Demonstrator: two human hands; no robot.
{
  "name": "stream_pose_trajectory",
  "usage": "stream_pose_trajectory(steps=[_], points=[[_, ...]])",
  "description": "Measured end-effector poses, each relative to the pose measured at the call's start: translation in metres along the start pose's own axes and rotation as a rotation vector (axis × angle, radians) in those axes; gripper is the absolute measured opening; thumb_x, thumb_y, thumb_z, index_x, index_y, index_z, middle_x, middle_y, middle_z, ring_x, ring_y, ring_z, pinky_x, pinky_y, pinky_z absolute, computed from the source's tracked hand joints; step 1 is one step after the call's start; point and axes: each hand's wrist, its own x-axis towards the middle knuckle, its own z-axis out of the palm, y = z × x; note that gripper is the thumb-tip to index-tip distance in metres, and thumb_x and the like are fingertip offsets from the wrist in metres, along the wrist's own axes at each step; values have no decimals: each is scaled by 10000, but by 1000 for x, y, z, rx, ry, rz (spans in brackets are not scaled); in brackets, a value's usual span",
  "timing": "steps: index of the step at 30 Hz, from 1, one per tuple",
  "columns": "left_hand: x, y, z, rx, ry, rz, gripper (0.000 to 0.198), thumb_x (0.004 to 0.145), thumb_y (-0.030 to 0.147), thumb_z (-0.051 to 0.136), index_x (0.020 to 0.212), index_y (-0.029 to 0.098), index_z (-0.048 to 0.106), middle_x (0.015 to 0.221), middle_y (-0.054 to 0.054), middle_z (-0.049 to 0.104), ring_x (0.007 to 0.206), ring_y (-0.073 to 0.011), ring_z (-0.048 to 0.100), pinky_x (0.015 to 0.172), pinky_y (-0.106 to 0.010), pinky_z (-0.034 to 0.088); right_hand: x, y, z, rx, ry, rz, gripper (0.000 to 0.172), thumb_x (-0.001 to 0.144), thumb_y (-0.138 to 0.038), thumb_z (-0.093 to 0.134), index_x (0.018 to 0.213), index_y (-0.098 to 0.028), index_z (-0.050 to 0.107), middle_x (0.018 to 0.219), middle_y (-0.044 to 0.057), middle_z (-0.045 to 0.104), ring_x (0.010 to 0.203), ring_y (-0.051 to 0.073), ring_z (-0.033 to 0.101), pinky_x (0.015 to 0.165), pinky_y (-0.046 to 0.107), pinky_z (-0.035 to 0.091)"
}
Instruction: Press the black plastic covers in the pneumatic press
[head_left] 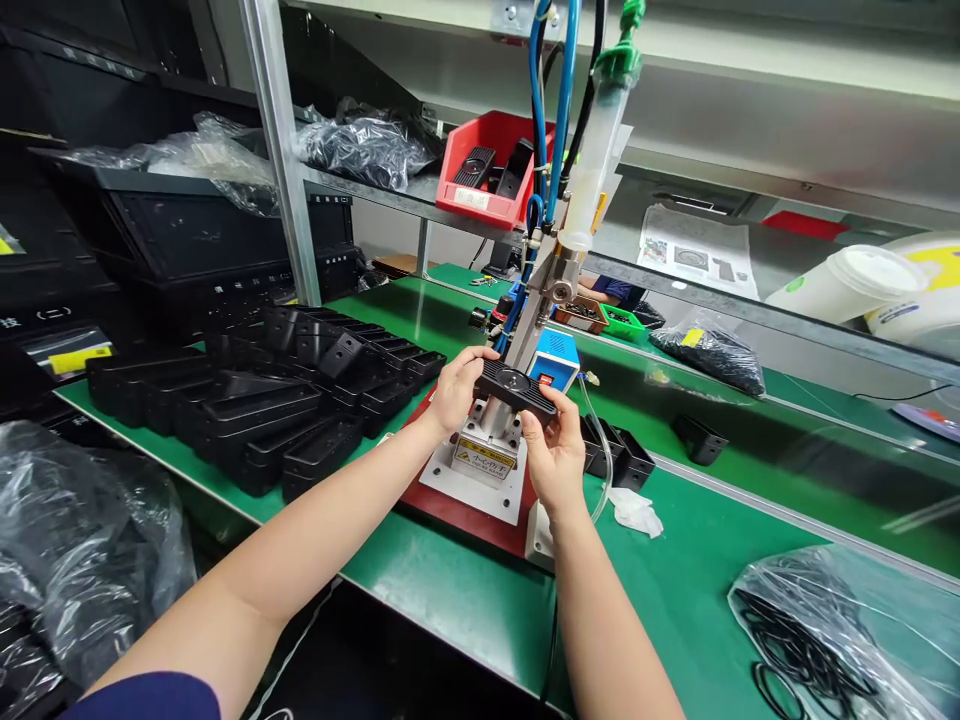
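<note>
A black ribbed plastic cover (515,381) with a round recess in its middle sits level over the metal fixture (495,420) of a bench-top dispensing machine. My left hand (457,388) grips its left end, fingers on top. At the opposite end, my right hand (556,445) pinches the cover between thumb and fingers. Whether the cover rests on the fixture or is held just over it, I cannot tell. Above and behind it stands a clear syringe (598,165) with a green cap, beside blue air hoses (559,110). A warning label (486,460) marks the fixture's front.
Many black plastic housings (255,410) are piled on the green bench (420,600) at left. More housings (619,455) and a white tissue (636,511) lie right of the machine. A bag of black rings (810,640) is at front right. A red bin (480,200) stands on the shelf.
</note>
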Motion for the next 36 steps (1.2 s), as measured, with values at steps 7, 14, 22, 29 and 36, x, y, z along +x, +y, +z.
stream_pose_trajectory(steps=[7,14,22,29,36], points=[[-48,9,-34,312,94,73,394,937,347,453,1305,208,481,1292,-102,556,1185,-211,530,999,-354,422,-64,6,-77,-334,129,116,525,905,-414,567,1382,-232,443,1250,110,600,1123,235,584,890,400,508],[-153,-32,-91,944,65,556,289,792,125,649,1071,189,618,1037,-119,674,1015,-299,618,949,-478,441,-163,48,-269,-1039,526,556,541,808,-563,443,937,-98,687,918,190,674,802,307,610,810,503,472],[-157,-44,-93,1098,33,691,225,736,100,717,928,201,655,956,-91,721,916,-301,658,905,-482,441,-185,71,-294,-1262,373,669,380,786,-453,501,822,-138,711,948,171,631,949,320,540,873,462,415],[-158,-45,-95,1083,27,707,214,736,101,710,915,202,652,952,-78,722,915,-279,660,936,-469,423,-173,56,-294,-1276,408,594,554,792,-558,396,919,-114,703,1015,188,644,973,315,558,875,440,422],[-158,-41,-92,1034,26,627,208,767,90,673,930,217,646,999,-57,716,962,-255,655,948,-465,412,-129,56,-272,-1167,55,681,290,646,-499,593,687,-246,728,659,48,677,570,228,596,568,337,430]])
